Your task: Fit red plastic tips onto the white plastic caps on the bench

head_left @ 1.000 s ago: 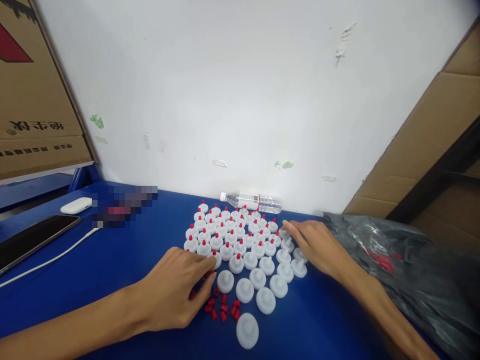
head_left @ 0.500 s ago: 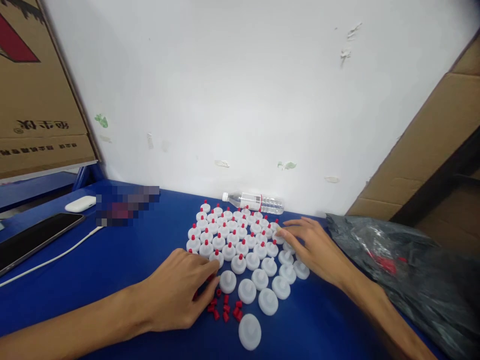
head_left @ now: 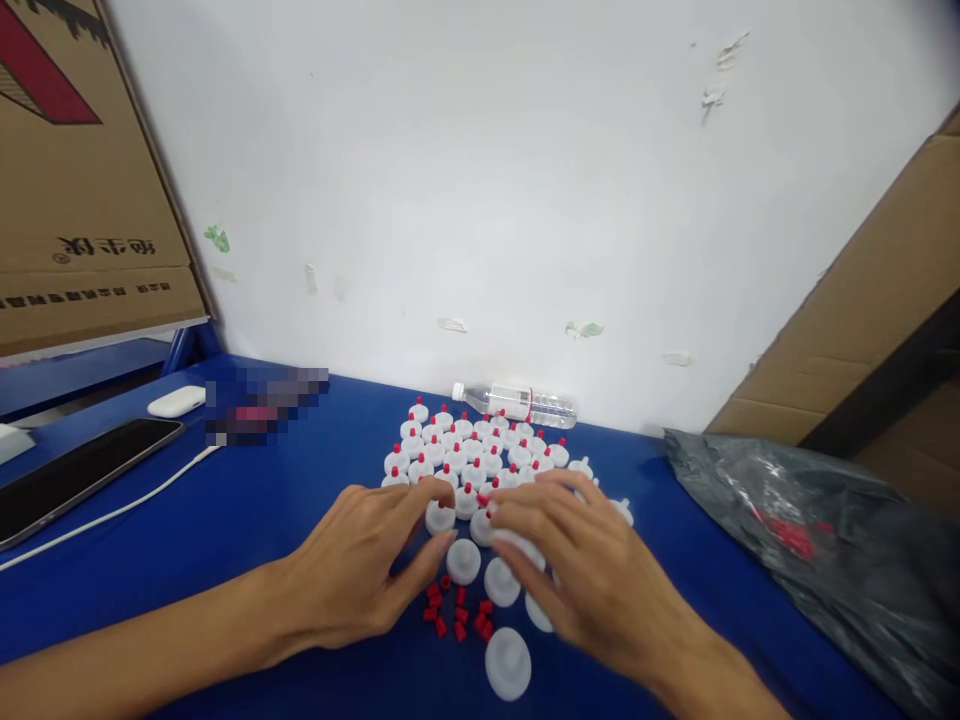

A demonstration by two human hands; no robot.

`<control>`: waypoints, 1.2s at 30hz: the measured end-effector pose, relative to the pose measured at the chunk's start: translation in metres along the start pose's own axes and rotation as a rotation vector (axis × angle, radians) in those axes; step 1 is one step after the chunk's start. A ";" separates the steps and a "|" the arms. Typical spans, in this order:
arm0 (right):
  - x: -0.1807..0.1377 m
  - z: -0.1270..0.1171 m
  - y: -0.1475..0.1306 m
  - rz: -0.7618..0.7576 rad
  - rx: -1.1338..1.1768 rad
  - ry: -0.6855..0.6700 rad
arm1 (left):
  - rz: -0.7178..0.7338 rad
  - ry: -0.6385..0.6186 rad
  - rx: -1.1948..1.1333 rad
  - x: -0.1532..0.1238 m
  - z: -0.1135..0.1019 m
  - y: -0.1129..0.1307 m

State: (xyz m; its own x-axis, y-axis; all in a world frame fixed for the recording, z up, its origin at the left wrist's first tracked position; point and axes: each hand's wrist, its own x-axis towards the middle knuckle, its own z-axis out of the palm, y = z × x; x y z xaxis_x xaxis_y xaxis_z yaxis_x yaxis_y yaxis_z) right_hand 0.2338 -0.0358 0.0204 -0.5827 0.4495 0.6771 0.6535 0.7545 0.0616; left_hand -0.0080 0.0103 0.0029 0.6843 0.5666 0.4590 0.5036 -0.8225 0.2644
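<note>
You are seeing bright light on the white wall (head_left: 480, 200), with the top right corner looking dark. Your right hand (head_left: 585, 560) is showing slight blur, the gray bag (head_left: 847, 560) is catching glare, and pixelation is masking part of the blue table (head_left: 225, 530).

We seem to be in a small workshop or packing corner, though we cannot tell which: we see a blue tabletop (head_left: 247, 520) against a scuffed white wall (head_left: 450, 180), printed cardboard (head_left: 82, 180) at left, a dark plastic bag (head_left: 705, 475) at right, and many matching white plastic parts (head_left: 508, 664) beside loose red caps (head_left: 460, 632).
</note>
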 end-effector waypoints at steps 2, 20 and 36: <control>0.003 0.006 -0.013 -0.061 0.018 0.007 | 0.051 -0.014 0.017 -0.002 0.001 -0.001; 0.001 -0.011 0.005 -0.263 -0.257 0.075 | -0.161 0.067 -0.491 -0.004 0.002 0.005; -0.033 -0.019 0.078 0.414 -0.158 -0.291 | 0.030 -0.026 -0.090 -0.002 0.003 -0.002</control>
State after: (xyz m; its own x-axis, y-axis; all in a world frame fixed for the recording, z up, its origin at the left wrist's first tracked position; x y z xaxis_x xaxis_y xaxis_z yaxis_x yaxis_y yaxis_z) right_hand 0.3130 -0.0014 0.0170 -0.3556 0.8259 0.4376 0.9092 0.4142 -0.0428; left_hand -0.0089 0.0112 -0.0018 0.7124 0.5416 0.4463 0.4337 -0.8397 0.3268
